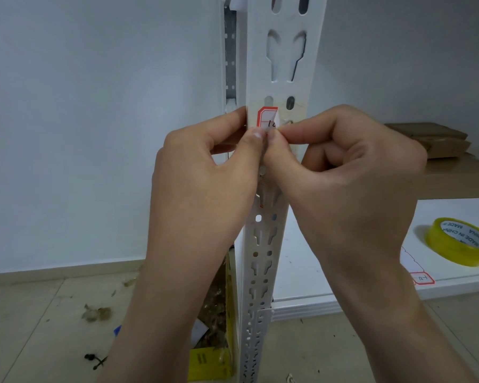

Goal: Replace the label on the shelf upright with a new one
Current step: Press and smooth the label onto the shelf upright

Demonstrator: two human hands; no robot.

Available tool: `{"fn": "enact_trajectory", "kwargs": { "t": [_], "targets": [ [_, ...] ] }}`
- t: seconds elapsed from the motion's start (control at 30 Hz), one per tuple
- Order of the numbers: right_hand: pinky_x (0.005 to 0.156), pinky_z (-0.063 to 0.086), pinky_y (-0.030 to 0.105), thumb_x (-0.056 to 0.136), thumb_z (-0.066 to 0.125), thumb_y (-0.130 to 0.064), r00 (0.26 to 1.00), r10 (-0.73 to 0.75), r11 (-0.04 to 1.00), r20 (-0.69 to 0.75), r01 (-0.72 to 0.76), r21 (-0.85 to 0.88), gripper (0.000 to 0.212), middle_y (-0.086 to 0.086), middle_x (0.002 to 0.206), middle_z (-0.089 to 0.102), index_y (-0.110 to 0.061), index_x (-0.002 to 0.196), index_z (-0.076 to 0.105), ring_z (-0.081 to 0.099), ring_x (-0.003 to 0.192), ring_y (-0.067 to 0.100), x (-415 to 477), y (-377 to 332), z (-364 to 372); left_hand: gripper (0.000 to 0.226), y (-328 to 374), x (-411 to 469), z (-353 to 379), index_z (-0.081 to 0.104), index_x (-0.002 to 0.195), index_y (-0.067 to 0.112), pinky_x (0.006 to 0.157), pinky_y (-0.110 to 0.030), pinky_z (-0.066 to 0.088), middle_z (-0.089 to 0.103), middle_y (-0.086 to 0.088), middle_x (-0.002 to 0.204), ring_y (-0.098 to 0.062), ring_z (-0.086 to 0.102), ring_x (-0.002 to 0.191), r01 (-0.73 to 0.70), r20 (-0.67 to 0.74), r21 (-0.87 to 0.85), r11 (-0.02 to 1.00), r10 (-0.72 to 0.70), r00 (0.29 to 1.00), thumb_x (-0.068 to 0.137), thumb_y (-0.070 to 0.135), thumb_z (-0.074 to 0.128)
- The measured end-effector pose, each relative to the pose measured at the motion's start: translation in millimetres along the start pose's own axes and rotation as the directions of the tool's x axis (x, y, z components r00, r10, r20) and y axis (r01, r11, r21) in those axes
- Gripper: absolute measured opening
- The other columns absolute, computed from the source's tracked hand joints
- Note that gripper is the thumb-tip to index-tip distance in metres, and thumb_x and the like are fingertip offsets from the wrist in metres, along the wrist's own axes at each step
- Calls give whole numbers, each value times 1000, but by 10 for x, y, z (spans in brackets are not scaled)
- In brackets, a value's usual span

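A white perforated shelf upright (284,64) runs down the middle of the view. On it sits a red-bordered white label (266,118) with handwriting, its right side curled away from the metal. My left hand (205,183) and my right hand (349,178) meet at the label's lower edge, thumbs and forefingers pinched on it. My left forefinger reaches around the upright's left edge. A second red-bordered label (423,278) lies on the white shelf board (302,272) at the right, partly behind my right wrist.
A roll of yellow tape (461,244) lies on the shelf board at the right. Brown cardboard boxes (448,161) are stacked behind it. A yellow box (209,363) stands on the tiled floor by the upright's foot. Bits of debris (97,313) litter the floor at left.
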State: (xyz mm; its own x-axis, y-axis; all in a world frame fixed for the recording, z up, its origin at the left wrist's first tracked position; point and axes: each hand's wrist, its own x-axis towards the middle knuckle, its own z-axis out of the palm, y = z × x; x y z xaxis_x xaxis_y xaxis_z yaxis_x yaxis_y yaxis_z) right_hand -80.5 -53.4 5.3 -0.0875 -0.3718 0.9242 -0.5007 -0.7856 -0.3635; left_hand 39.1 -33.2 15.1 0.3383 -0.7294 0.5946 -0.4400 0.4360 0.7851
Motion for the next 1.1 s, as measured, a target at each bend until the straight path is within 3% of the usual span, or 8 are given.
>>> {"fn": "enact_trajectory", "kwargs": {
  "t": [0.2, 0.53, 0.67, 1.1],
  "targets": [
    [51, 34, 10, 90, 78, -23, 1000, -3, 1000, -4, 3, -8, 13, -8, 46, 48, -14, 81, 74, 44, 45, 18, 6, -13, 2, 25, 3, -2, 0, 73, 117, 38, 86, -10, 52, 72, 31, 96, 17, 64, 96, 9, -6, 10, 1000, -9, 1000, 94, 35, 63],
    [53, 32, 7, 90, 78, -23, 1000, -12, 1000, 12, 12, 10, 12, -10, 48, 48, -14, 84, 74, 43, 44, 16, 4, -28, 3, 29, 5, 4, 3, 73, 121, 33, 94, -25, 55, 75, 23, 104, 12, 66, 99, 22, -13, -2, 1000, -22, 1000, 93, 35, 64],
    [54, 30, 5, 89, 78, -23, 1000, -4, 1000, 16, 3, 31, 11, -16, 49, 45, -15, 83, 74, 41, 44, 11, -1, -37, 11, 29, 6, 8, 4, 73, 121, 32, 95, -24, 55, 75, 22, 106, 13, 66, 100, 35, -15, -15, 999, -36, 999, 93, 34, 65],
    [51, 35, 10, 88, 79, -18, 1000, -21, 1000, -4, 21, 23, 12, -4, 46, 51, -12, 80, 73, 46, 46, 19, -9, -51, 16, 25, 15, 1, -17, 75, 115, 36, 85, -20, 56, 76, 23, 96, 11, 68, 95, 37, 17, -38, 999, -36, 999, 97, 34, 59]
  ]
}}
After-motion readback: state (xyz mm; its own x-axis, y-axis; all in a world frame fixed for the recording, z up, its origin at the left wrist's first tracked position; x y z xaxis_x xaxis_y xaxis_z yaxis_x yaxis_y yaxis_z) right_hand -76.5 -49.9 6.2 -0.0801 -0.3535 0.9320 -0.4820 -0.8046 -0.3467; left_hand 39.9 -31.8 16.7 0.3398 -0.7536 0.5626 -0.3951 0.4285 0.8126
